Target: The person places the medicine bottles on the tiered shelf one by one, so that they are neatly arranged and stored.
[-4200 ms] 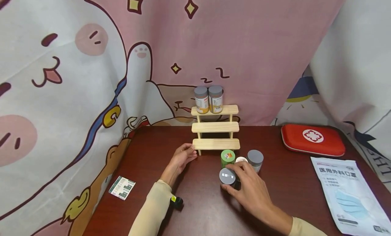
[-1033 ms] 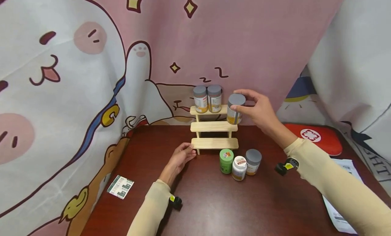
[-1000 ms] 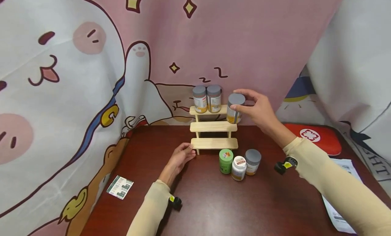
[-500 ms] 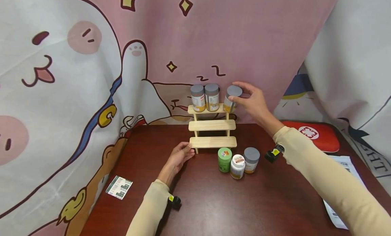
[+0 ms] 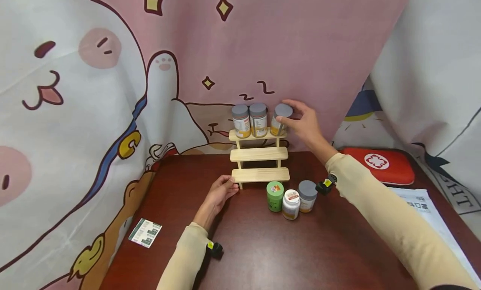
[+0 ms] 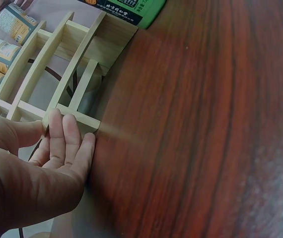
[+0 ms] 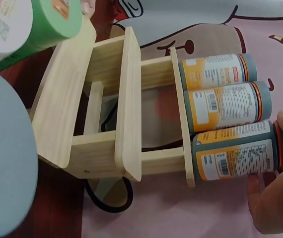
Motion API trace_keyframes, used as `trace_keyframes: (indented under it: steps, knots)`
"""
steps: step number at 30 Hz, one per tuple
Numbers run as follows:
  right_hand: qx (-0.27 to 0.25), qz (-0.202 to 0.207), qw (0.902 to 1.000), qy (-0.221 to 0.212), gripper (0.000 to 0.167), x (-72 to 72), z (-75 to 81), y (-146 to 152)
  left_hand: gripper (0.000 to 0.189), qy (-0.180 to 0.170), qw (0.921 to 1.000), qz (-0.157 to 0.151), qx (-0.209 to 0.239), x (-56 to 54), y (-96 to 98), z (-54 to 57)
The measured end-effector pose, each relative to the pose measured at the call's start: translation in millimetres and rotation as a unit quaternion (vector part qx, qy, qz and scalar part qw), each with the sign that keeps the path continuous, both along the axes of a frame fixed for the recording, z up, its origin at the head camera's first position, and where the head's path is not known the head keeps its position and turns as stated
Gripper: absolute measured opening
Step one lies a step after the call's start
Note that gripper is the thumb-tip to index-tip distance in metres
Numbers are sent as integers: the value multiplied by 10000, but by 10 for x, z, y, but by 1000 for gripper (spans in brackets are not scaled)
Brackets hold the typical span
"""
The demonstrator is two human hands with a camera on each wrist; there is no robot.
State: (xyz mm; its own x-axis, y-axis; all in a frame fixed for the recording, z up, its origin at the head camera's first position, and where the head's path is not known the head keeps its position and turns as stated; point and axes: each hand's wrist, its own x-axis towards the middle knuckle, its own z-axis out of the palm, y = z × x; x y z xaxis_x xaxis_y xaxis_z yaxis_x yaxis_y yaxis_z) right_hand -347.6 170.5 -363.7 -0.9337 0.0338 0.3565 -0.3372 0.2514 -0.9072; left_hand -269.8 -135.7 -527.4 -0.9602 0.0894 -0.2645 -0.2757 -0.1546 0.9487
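Note:
My right hand (image 5: 305,122) grips a grey-lidded supplement bottle (image 7: 236,153) around its cap. This bottle stands upright at the right end of the top step of a small three-step wooden display shelf (image 5: 259,154). To its left, two similar grey-lidded bottles (image 5: 241,122) stand side by side, with a gap before the held one in the head view. My left hand (image 5: 221,190) pinches the left end of the lowest step between thumb and fingers, as the left wrist view shows.
In front of the shelf's right side stand a green jar (image 5: 275,197), a white bottle (image 5: 291,205) and another grey-lidded bottle (image 5: 307,197). A red first-aid case (image 5: 383,167) and a white mask packet (image 5: 424,206) lie right. A printed card (image 5: 145,232) lies left.
My right hand has lifted the bottle from the table, brought it up to the shelf and set it at the top step's right end. My left hand has stayed on the lowest step.

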Motion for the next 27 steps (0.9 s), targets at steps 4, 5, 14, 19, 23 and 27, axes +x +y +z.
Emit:
trace_keyframes:
  steps: [4, 5, 14, 19, 23, 27]
  knots:
    - [44, -18, 10000, 17, 53, -47, 3, -26, 19, 15, 10000, -10, 2, 11, -19, -4]
    - [70, -36, 10000, 60, 53, -61, 8, -35, 19, 20, 10000, -13, 10, 13, -23, -5]
    - [306, -193, 9992, 186, 45, -156, 75, -160, 16, 2, 10000, 45, 66, 14, -68, -8]
    - [694, -314, 9970, 169, 44, -165, 75, -203, 15, 10, 9999, 106, 82, 10, -89, -2]
    - [779, -378, 9956, 348, 42, -165, 47, -203, 17, 52, 9999, 71, 52, 11, -75, -7]
    - [765, -578, 9929, 699, 37, -158, -5, -166, 17, 70, 9999, -5, 103, 0, -35, -24]
